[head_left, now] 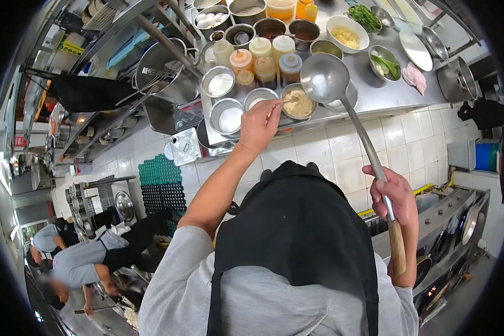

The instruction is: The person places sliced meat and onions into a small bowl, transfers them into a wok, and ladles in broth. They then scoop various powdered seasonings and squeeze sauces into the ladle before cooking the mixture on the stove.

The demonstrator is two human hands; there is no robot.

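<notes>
My right hand [395, 193] is closed round the metal shaft of a large ladle [365, 137], just above its wooden handle end. The ladle's bowl is raised over the counter's front edge and looks empty. My left hand [259, 124] pinches the handle of a small spoon [290, 100], whose tip rests in a metal bowl of tan, grainy seasoning [299, 106]. Left of that bowl are metal bowls of white powder: one [229, 120] near the edge, another [218, 83] behind it, and a third [257, 101] partly hidden by my left hand.
Squeeze bottles [265, 70] and sauce pots [269, 28] crowd the steel counter [369, 92]. Noodles [345, 37] and a bowl of greens [385, 64] stand farther right. A stove [448, 224] is at right. Two other people [89, 260] work at lower left.
</notes>
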